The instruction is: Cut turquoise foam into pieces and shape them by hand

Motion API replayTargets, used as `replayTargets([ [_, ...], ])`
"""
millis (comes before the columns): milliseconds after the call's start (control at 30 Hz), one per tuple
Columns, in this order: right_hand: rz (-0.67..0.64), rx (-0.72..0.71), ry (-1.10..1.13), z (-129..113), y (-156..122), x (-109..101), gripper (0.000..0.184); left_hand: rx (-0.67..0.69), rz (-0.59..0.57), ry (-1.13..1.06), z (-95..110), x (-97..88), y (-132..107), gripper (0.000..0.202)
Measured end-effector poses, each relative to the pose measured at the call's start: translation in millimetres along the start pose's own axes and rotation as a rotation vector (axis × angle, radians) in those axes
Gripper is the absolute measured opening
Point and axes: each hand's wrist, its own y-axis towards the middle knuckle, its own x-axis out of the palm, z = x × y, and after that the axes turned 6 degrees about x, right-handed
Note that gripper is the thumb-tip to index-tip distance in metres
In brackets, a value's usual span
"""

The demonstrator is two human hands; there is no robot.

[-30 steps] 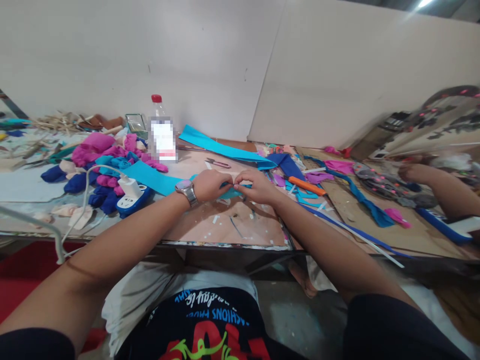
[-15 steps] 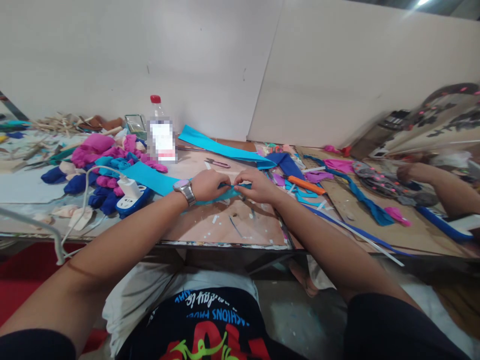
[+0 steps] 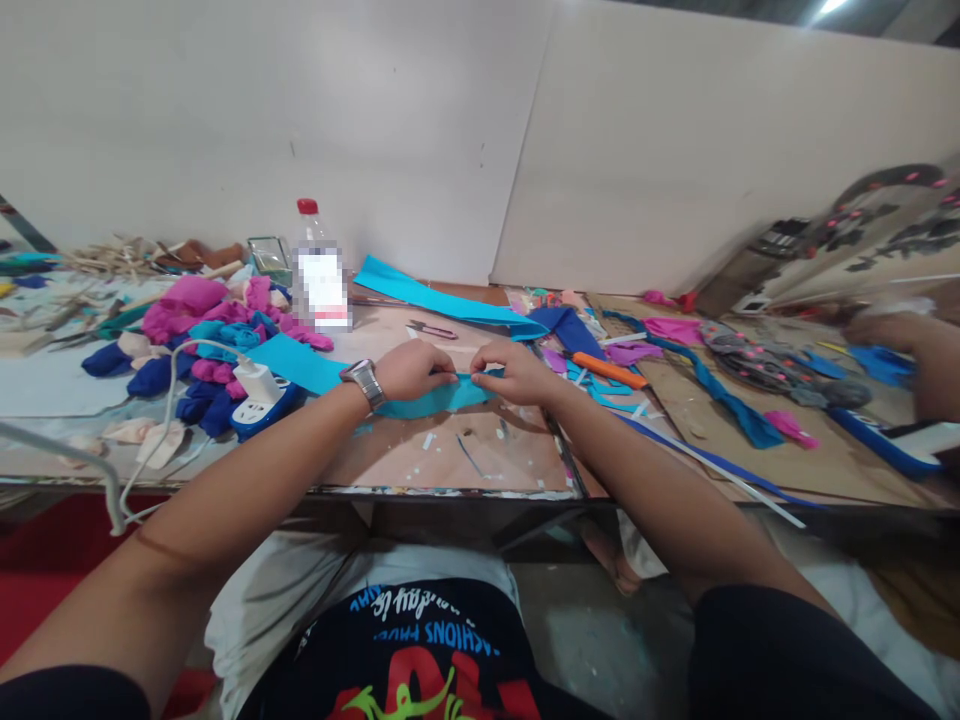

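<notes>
A light-blue strip (image 3: 435, 402), which looks like cloth or crepe paper, runs across the table between my hands. My left hand (image 3: 415, 372), with a metal watch at the wrist, pinches its upper edge. Just to the right, my right hand (image 3: 514, 374) pinches the same edge, a short gap apart from the left. The strip's tail (image 3: 292, 362) stretches left toward the power strip (image 3: 262, 408). Beyond my hands lie small thread snips (image 3: 433, 330) and another light-blue strip (image 3: 450, 300).
A red-capped bottle (image 3: 322, 285) stands behind pink and blue bundles (image 3: 195, 300) at left. An orange utility knife (image 3: 609, 370) lies among scraps at right. Further right, a co-worker's arm (image 3: 934, 370) reaches over the table. A white cable (image 3: 171, 385) loops at left.
My fingertips have spread slightly apart along the edge, and more of the blue strip shows hanging below them. At far right, the co-worker's hand has shifted and blue material shows by it.
</notes>
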Motion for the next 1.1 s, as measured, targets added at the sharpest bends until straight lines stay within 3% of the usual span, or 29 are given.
replayTargets([
  [267, -0.062, 0.126, 0.068, 6.0, 0.7, -0.5, 0.021, 0.018, -0.149, -0.158, -0.6, -7.8, -2.3, 0.043],
  [633, -0.128, 0.291, 0.148, 8.5, 2.2, 2.5, 0.038, -0.040, -0.043, -0.022, -5.1, -8.0, -1.7, 0.032],
  [800, -0.148, 0.313, 0.209, 7.2, 2.5, 0.6, 0.043, -0.054, -0.100, -0.111, -1.8, -11.0, -3.3, 0.035],
  [967, -0.184, 0.279, 0.249, -1.4, 2.7, -1.9, 0.046, -0.040, -0.135, -0.194, 2.5, -11.0, -4.1, 0.052],
  [1100, -0.209, 0.229, 0.263, -11.9, 3.2, -1.7, 0.046, -0.039, -0.128, -0.202, 4.5, -6.0, -3.3, 0.048],
])
